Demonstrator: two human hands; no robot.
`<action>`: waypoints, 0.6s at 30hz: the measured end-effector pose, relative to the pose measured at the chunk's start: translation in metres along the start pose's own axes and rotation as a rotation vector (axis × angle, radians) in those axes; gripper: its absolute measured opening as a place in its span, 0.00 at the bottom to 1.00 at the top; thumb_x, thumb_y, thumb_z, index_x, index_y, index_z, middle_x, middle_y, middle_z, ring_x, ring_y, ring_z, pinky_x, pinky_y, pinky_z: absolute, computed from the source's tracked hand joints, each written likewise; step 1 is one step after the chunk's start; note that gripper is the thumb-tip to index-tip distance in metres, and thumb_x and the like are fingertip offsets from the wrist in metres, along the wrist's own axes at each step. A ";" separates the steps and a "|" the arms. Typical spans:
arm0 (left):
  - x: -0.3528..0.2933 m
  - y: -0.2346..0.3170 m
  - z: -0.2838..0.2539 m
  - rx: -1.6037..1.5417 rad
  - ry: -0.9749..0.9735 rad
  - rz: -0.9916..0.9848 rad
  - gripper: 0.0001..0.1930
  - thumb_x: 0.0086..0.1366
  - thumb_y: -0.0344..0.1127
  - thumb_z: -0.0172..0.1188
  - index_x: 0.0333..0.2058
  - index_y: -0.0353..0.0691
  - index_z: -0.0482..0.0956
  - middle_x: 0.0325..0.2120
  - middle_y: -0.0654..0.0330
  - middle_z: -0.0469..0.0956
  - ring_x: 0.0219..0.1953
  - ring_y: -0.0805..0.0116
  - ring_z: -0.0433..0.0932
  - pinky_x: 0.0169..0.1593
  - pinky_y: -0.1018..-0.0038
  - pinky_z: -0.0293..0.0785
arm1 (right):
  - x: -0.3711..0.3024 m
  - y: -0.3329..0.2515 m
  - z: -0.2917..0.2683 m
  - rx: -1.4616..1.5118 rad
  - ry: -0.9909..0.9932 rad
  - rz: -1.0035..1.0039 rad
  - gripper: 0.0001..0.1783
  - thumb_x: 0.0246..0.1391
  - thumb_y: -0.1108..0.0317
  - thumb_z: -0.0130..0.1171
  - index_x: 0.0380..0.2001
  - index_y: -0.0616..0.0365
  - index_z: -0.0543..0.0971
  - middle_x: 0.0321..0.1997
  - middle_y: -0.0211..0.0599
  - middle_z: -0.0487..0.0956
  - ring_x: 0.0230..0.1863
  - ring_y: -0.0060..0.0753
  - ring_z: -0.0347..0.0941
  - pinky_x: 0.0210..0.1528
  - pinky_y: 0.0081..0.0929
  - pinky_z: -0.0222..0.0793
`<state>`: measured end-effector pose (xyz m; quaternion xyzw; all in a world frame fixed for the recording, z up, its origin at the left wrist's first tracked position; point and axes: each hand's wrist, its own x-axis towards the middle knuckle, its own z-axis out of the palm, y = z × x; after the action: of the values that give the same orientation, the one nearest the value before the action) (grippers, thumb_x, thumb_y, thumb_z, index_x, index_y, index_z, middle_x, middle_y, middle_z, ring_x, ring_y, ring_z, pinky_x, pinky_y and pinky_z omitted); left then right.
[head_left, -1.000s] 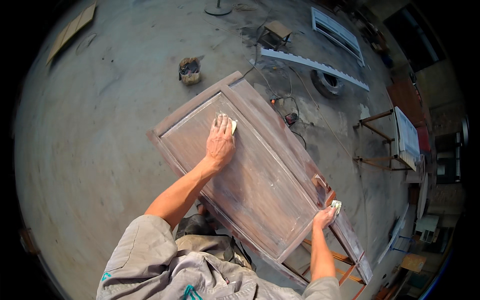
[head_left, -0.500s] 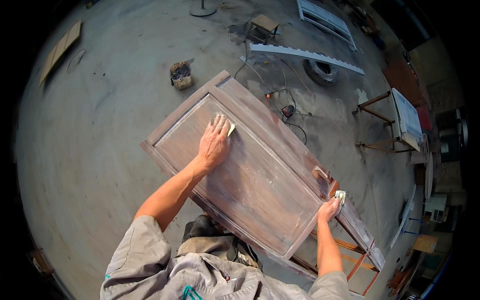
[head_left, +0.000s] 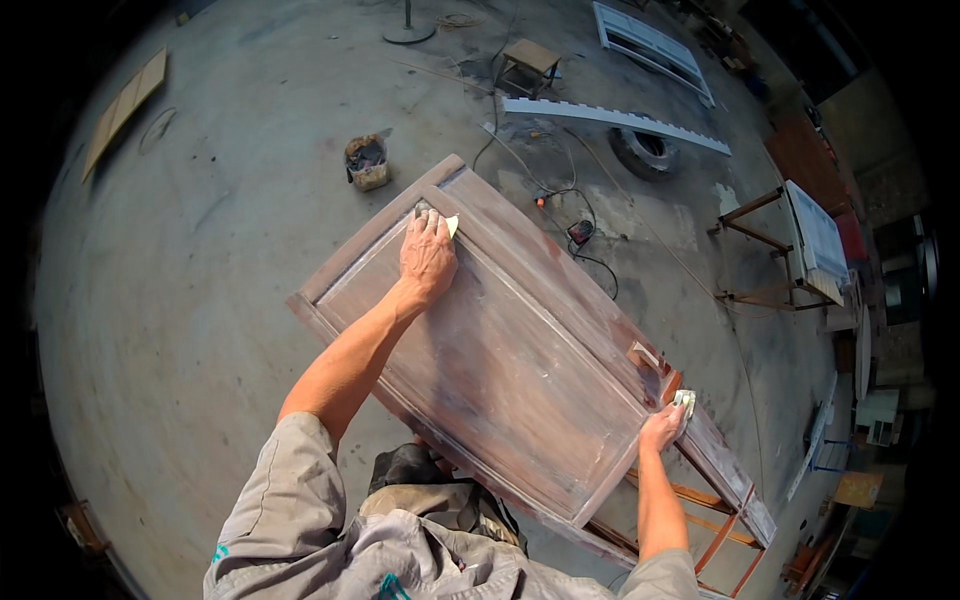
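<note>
A dusty, reddish-brown wooden panelled door (head_left: 500,370) lies slantwise in front of me, whitish powder over its surface. My left hand (head_left: 430,258) presses a pale folded sheet, likely sandpaper (head_left: 452,226), into the far corner of the big panel, by the raised moulding. At the door's right side, my right hand (head_left: 660,428) is closed round another pale folded piece of sandpaper (head_left: 685,400). Just beyond that hand, a small wooden block (head_left: 648,356) sits on the door. Bare slats (head_left: 715,540) cross an open section at the lower right.
A bucket (head_left: 367,163) of dark rags stands on the concrete floor beyond the door. Cables and a small power tool (head_left: 580,232) lie to the right. Farther off are a stool (head_left: 530,57), a tyre (head_left: 645,150), a white notched board (head_left: 615,112) and a trestle (head_left: 755,215).
My left hand has slid away from me with its sheet, up to the panel's far corner. My right hand keeps its place at the door's right side.
</note>
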<state>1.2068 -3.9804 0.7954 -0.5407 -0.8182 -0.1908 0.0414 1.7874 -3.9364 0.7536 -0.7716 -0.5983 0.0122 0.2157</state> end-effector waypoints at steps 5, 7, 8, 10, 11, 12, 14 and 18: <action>0.016 -0.023 -0.011 0.014 -0.082 -0.012 0.22 0.67 0.33 0.48 0.55 0.26 0.75 0.59 0.41 0.75 0.67 0.45 0.67 0.73 0.54 0.56 | 0.001 -0.034 -0.017 0.090 -0.130 0.031 0.26 0.72 0.62 0.42 0.61 0.74 0.71 0.66 0.63 0.72 0.68 0.62 0.65 0.71 0.48 0.58; 0.023 -0.002 -0.027 -0.013 -0.174 -0.071 0.23 0.66 0.33 0.48 0.56 0.25 0.74 0.59 0.40 0.74 0.67 0.45 0.67 0.73 0.54 0.57 | 0.000 -0.012 -0.005 0.021 0.079 -0.112 0.23 0.72 0.63 0.42 0.55 0.74 0.73 0.60 0.65 0.74 0.63 0.65 0.68 0.67 0.50 0.61; 0.008 0.004 -0.012 0.061 -0.115 0.005 0.23 0.66 0.32 0.48 0.56 0.25 0.74 0.60 0.40 0.74 0.67 0.45 0.68 0.73 0.55 0.57 | 0.000 -0.005 -0.002 0.015 0.116 -0.140 0.22 0.72 0.64 0.41 0.54 0.74 0.73 0.59 0.66 0.75 0.62 0.65 0.68 0.65 0.50 0.61; -0.009 0.006 -0.007 0.120 -0.030 0.105 0.23 0.66 0.32 0.49 0.57 0.24 0.74 0.60 0.40 0.73 0.66 0.45 0.68 0.72 0.56 0.58 | -0.004 -0.014 -0.007 0.038 0.102 -0.136 0.22 0.72 0.64 0.41 0.53 0.75 0.74 0.58 0.67 0.75 0.60 0.67 0.69 0.64 0.50 0.62; 0.000 -0.004 -0.008 0.020 -0.018 0.077 0.23 0.66 0.32 0.50 0.56 0.24 0.74 0.60 0.41 0.74 0.66 0.45 0.68 0.72 0.56 0.59 | -0.002 -0.018 -0.011 0.061 0.055 -0.102 0.22 0.72 0.64 0.41 0.53 0.74 0.73 0.58 0.67 0.75 0.60 0.67 0.69 0.63 0.50 0.62; 0.013 -0.022 -0.009 0.053 -0.004 0.056 0.23 0.66 0.32 0.50 0.56 0.25 0.74 0.60 0.42 0.74 0.66 0.46 0.68 0.72 0.56 0.59 | -0.003 -0.028 -0.014 0.087 0.003 -0.068 0.22 0.72 0.64 0.41 0.53 0.74 0.73 0.58 0.67 0.75 0.59 0.67 0.69 0.63 0.50 0.63; 0.022 -0.018 -0.017 0.044 -0.098 0.004 0.22 0.66 0.31 0.50 0.56 0.26 0.75 0.61 0.42 0.74 0.66 0.46 0.68 0.71 0.56 0.60 | 0.001 -0.026 -0.013 0.074 0.003 -0.034 0.22 0.72 0.64 0.41 0.53 0.75 0.73 0.58 0.68 0.75 0.59 0.67 0.69 0.63 0.50 0.62; -0.048 0.040 0.000 -0.061 -0.012 0.173 0.24 0.66 0.29 0.51 0.60 0.28 0.73 0.64 0.42 0.71 0.70 0.45 0.65 0.74 0.55 0.57 | -0.001 -0.018 -0.010 0.061 0.014 -0.022 0.23 0.72 0.64 0.42 0.57 0.74 0.72 0.60 0.65 0.75 0.62 0.66 0.68 0.65 0.49 0.62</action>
<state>1.2627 -4.0081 0.7933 -0.6115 -0.7625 -0.2080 0.0362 1.7735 -3.9372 0.7685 -0.7581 -0.6046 0.0230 0.2434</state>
